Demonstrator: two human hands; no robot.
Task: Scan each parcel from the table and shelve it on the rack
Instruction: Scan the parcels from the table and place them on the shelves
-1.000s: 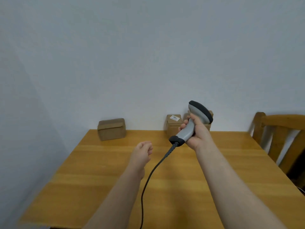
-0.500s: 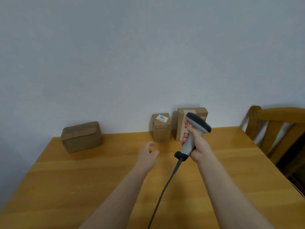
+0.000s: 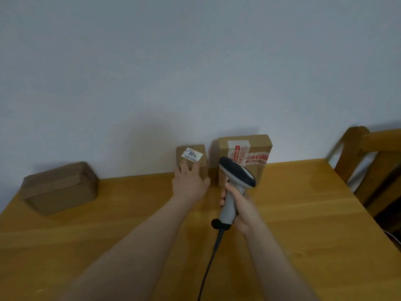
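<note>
Three brown cardboard parcels stand along the wall on the wooden table (image 3: 303, 213). The small middle parcel (image 3: 202, 166) carries a white label reading 301. My left hand (image 3: 189, 181) lies against its front with fingers straight up the face and the thumb at its right side. To its right stands a taller parcel (image 3: 245, 146) with red printed tape. A wider parcel (image 3: 58, 187) sits at the far left. My right hand (image 3: 243, 209) grips the handle of a grey and black barcode scanner (image 3: 236, 174), held just in front of the taller parcel. No rack is in view.
The scanner's black cable (image 3: 208, 268) runs down across the table toward me between my forearms. A wooden chair (image 3: 368, 161) stands at the table's right end. A plain white wall rises directly behind the parcels.
My left hand has reached forward from mid-table and now touches the labelled parcel. My right hand with the scanner has come lower and closer to the taller parcel. My view has moved nearer.
</note>
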